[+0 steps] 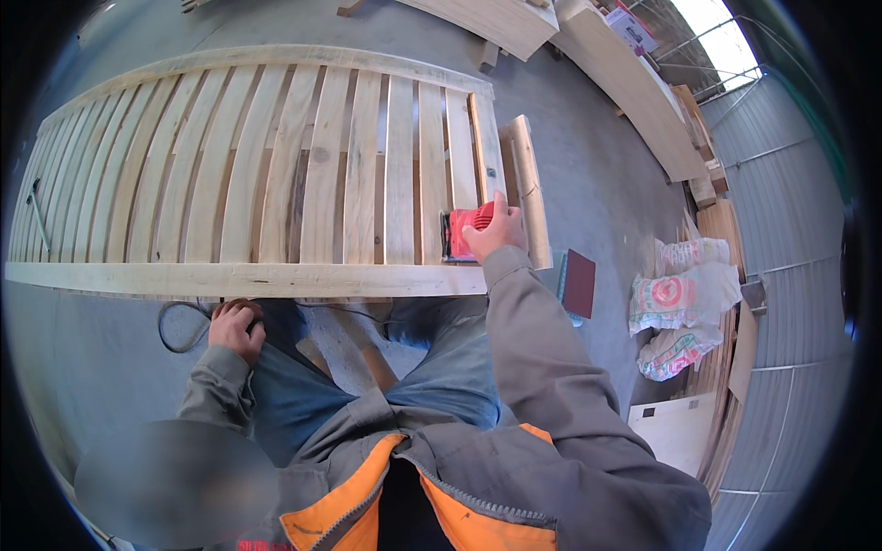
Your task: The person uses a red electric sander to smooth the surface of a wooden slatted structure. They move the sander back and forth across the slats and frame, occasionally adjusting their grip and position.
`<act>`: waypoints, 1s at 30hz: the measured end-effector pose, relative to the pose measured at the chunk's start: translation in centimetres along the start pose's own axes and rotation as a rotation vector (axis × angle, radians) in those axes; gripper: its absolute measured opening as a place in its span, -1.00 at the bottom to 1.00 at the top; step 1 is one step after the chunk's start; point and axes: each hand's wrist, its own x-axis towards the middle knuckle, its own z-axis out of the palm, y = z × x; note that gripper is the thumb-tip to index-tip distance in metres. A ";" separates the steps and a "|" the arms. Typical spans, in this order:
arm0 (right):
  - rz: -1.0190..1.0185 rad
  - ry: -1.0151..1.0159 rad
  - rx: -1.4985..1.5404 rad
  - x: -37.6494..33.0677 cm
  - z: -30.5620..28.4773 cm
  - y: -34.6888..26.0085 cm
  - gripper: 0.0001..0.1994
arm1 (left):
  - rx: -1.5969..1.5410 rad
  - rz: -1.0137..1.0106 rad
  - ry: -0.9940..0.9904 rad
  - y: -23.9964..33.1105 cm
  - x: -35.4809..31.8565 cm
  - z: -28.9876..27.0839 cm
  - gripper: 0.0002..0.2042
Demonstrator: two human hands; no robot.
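My right hand (497, 230) grips a red power sander (471, 220) from its right side. The sander sits at the near right corner of a slatted wooden frame (230, 278), by the end slats and the near rail. Down at the near side, my left hand (237, 329) lies against my left knee, below the rail. Its fingers are curled, and what they close on, if anything, is hidden. A dark cable (165, 335) loops beside this hand, and a cable also shows on its right under the rail.
A wooden piece (528, 193) stands along the frame's right end. A dark red and teal flat item (578, 286) lies right of it on the floor. Printed sacks (684, 294) and stacked boards are by the metal wall (781, 230). A thin metal tool (39, 216) rests at the frame's left end.
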 end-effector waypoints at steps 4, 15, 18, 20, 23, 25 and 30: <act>0.005 0.022 0.001 -0.4 0.6 0.6 -0.13 | -0.009 0.012 0.022 -0.1 0.2 0.3 -0.85; -0.026 0.047 -0.006 7.0 0.9 -2.7 -0.12 | -0.017 0.025 -0.024 0.5 1.7 -0.4 -0.85; -0.033 0.043 0.002 9.8 1.2 -4.2 -0.09 | -0.036 -0.008 -0.032 0.8 2.0 -0.6 -0.85; -0.040 0.049 -0.033 11.9 1.5 -5.2 -0.12 | -0.038 -0.022 -0.036 0.7 1.9 -0.8 -0.85; -0.055 0.091 -0.059 15.4 2.4 -5.0 -0.12 | -0.048 -0.011 -0.053 0.1 2.0 -0.3 -0.84; -0.058 0.087 -0.022 17.2 2.2 -6.0 -0.08 | -0.056 -0.018 -0.070 -0.2 2.0 -0.3 -0.81; -0.066 0.105 -0.024 20.4 2.5 -8.0 -0.06 | -0.073 0.013 -0.067 -0.1 2.4 -0.6 -0.80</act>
